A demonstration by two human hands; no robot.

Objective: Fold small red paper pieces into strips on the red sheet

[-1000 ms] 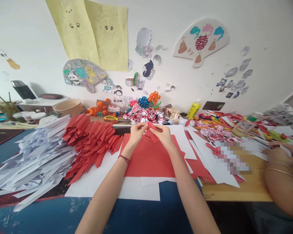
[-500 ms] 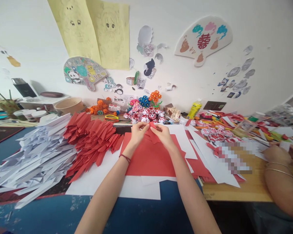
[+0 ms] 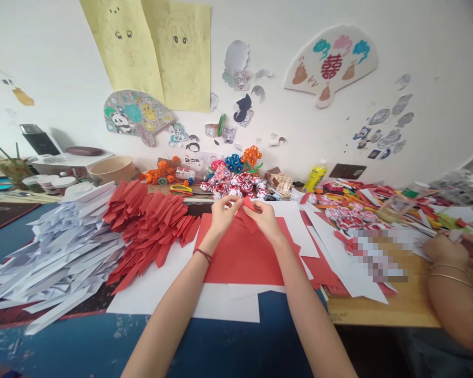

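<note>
My left hand (image 3: 225, 212) and my right hand (image 3: 262, 216) meet in the middle of the view, both pinching a small folded piece of red paper (image 3: 249, 214). Its lower end hangs down between them. Below lies a large red paper sheet (image 3: 240, 262), with white sheets (image 3: 189, 302) under it. Left of my hands stands a heap of folded red paper strips (image 3: 153, 226), and beyond it a heap of folded white paper strips (image 3: 71, 252). The fingertips partly hide the piece being held.
Red-and-white paper flowers (image 3: 238, 185) are piled behind my hands. A beige bowl (image 3: 112, 169) stands back left, a yellow bottle (image 3: 314, 177) back right. At the right edge another person's hands (image 3: 449, 249) hold white paper over the wooden table (image 3: 386, 312). Paper scraps are strewn there.
The red piece between my fingers is tilted slightly differently. My hands stay in nearly the same place. The view has shifted a little.
</note>
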